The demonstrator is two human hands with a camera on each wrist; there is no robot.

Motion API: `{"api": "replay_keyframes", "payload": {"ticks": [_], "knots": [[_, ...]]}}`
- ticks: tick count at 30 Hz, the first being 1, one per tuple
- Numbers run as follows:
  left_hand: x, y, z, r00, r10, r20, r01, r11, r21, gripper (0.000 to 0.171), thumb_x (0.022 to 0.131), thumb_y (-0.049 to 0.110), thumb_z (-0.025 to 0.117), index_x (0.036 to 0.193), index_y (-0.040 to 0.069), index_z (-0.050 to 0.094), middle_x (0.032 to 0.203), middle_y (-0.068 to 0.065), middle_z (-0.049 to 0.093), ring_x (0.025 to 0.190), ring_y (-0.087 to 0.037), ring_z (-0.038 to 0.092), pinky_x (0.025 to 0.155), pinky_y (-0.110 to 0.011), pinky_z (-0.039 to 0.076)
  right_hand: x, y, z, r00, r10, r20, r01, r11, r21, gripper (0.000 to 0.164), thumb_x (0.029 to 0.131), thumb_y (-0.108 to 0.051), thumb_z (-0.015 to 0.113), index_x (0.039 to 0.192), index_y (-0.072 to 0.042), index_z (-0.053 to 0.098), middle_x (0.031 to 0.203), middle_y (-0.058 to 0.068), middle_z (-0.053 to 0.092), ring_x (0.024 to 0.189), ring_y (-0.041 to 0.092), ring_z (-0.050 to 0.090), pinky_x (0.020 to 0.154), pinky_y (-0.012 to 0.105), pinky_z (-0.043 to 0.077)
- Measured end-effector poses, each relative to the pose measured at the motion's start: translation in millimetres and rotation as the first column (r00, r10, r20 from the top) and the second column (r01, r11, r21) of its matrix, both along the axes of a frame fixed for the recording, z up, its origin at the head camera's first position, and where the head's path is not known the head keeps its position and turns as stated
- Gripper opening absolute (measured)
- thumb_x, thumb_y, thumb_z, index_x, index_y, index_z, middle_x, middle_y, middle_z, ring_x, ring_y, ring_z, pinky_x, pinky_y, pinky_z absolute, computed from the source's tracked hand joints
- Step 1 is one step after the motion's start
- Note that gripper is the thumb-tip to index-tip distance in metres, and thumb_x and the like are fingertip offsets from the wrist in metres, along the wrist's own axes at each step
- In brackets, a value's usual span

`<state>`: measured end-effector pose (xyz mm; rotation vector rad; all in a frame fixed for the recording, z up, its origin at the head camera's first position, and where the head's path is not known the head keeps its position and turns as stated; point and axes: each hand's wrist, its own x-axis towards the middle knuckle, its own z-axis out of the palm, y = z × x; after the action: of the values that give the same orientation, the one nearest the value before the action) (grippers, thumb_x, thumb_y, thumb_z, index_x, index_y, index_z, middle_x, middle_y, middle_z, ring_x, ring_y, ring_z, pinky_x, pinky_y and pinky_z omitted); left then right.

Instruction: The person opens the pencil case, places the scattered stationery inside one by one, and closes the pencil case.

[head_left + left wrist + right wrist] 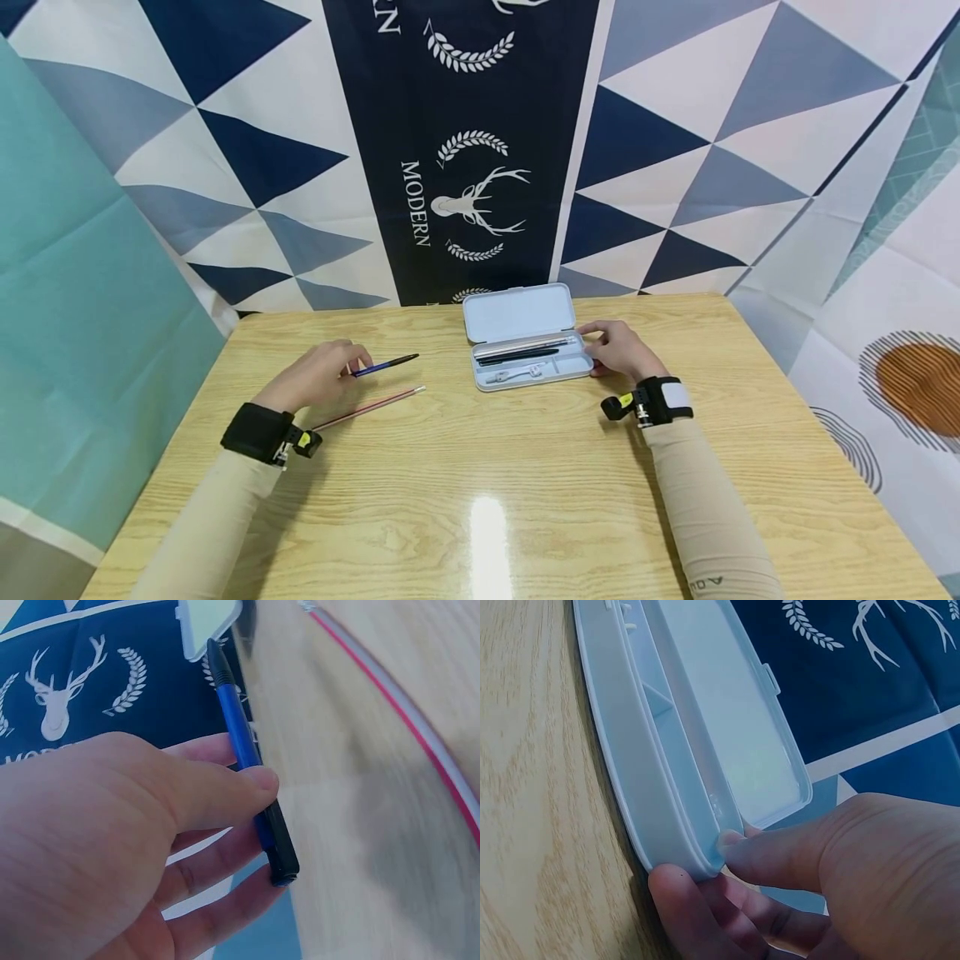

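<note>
My left hand pinches a blue pen with a black tip and black end, thumb against fingers, just above the table at the left. Its black tip points right, toward the pencil case. At the back centre, the light blue pencil case lies with its lid raised. My right hand grips the case's right end, thumb at the rim and fingers against the outer wall in the right wrist view. Inside lie a black pen, slim pale sticks and a small white item.
A thin red and white striped stick, likely a pencil, lies on the wooden table near the left wrist. Patterned cloth hangs behind the back edge. A teal cloth stands along the left side.
</note>
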<state>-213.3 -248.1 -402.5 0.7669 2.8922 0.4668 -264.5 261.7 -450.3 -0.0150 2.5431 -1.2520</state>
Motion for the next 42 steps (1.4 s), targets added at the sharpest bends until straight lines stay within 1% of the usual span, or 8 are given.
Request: {"api": "replay_keyframes", "payload": {"ticks": [5,17,28,33,42], "knots": [[-0.6,2.0,1.3,1.0,0.014,-0.012,-0.014,1.0,0.007,0.031,0.097,-0.015,0.073,0.121,0.004,0.078,0.106,-0.014,0.076,0.098,-0.028,0.072,0.09,-0.049,0.064,0.0,-0.2,0.2,1.0,0.003,-0.001,-0.003,1.0,0.006,0.052,0.112,-0.007,0.057,0.163,0.004,0.053,0.108,0.02,0.065,0.074,0.015,0.072,0.066,0.027,0.065],[-3.6,11.1,-1.0,0.999,0.036,-0.036,-0.036,0.999,0.004,0.029,0.098,-0.011,0.076,0.123,0.005,0.078,0.108,-0.016,0.077,0.098,-0.028,0.073,0.089,-0.048,0.065,1.6,0.3,1.7,1.0,0.005,-0.013,-0.005,1.0,-0.004,0.052,0.112,-0.006,0.057,0.163,0.005,0.053,0.105,0.02,0.066,0.072,0.015,0.071,0.066,0.027,0.066],[-7.3,22.6,-5.0,0.998,0.011,-0.065,-0.01,1.0,0.007,0.03,0.097,-0.011,0.075,0.122,0.005,0.079,0.107,-0.015,0.078,0.098,-0.028,0.074,0.09,-0.047,0.065,1.5,0.5,1.1,1.0,0.006,-0.007,-0.006,1.0,-0.004,0.053,0.112,-0.005,0.057,0.163,0.005,0.052,0.106,0.02,0.064,0.073,0.015,0.071,0.066,0.027,0.066],[-9.4,30.1,-5.0,0.998,0.0,-0.058,0.0,1.0,0.004,0.031,0.097,-0.012,0.075,0.123,0.005,0.079,0.11,-0.016,0.078,0.101,-0.03,0.075,0.093,-0.048,0.066,0.7,0.8,0.2,1.0,0.009,-0.009,-0.009,1.0,0.0,0.053,0.112,-0.006,0.057,0.163,0.005,0.052,0.107,0.02,0.063,0.073,0.016,0.071,0.066,0.027,0.066],[-13.0,48.1,-5.8,0.999,0.0,-0.048,0.0,1.0,0.016,0.031,0.098,-0.01,0.073,0.125,0.006,0.08,0.112,-0.015,0.08,0.103,-0.029,0.075,0.097,-0.049,0.066,0.2,0.2,1.4,1.0,0.013,-0.009,-0.013,1.0,0.003,0.053,0.111,-0.005,0.056,0.163,0.005,0.052,0.103,0.018,0.064,0.072,0.015,0.072,0.066,0.028,0.066]]}}
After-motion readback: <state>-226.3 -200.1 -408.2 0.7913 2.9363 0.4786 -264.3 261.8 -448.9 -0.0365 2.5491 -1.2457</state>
